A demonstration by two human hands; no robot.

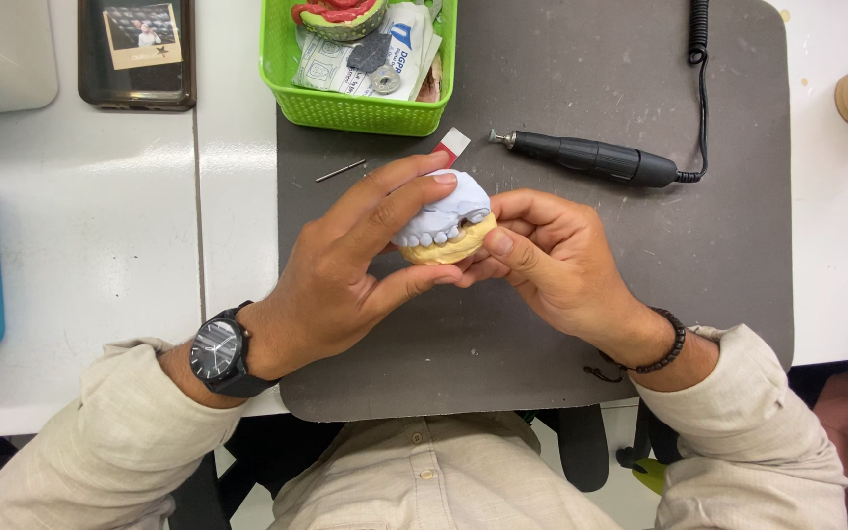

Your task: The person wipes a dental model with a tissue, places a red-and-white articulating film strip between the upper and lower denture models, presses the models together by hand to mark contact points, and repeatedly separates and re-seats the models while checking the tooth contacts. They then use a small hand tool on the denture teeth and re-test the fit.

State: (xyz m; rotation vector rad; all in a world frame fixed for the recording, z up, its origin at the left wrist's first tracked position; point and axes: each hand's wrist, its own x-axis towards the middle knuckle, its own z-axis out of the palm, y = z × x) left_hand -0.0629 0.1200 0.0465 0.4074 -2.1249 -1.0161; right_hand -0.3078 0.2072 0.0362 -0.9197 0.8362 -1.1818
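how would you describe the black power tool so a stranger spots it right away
Start at the dark grey mat covering the white table. Above the two hands, near the mat's top right, lies the black pen-shaped tool. Only it has a metal tip and coiled cord.

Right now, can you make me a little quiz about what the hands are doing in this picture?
1. True or false: both hands grip the pair of tooth models.
2. What lies on the grey mat beyond the hands?
A) scissors B) a black handpiece with a coiled cord C) a spoon
3. Which wrist wears the black watch?

Key:
1. True: the left hand and right hand hold it together, blue-grey model on top, yellow one below.
2. B, the black handpiece.
3. The left wrist.
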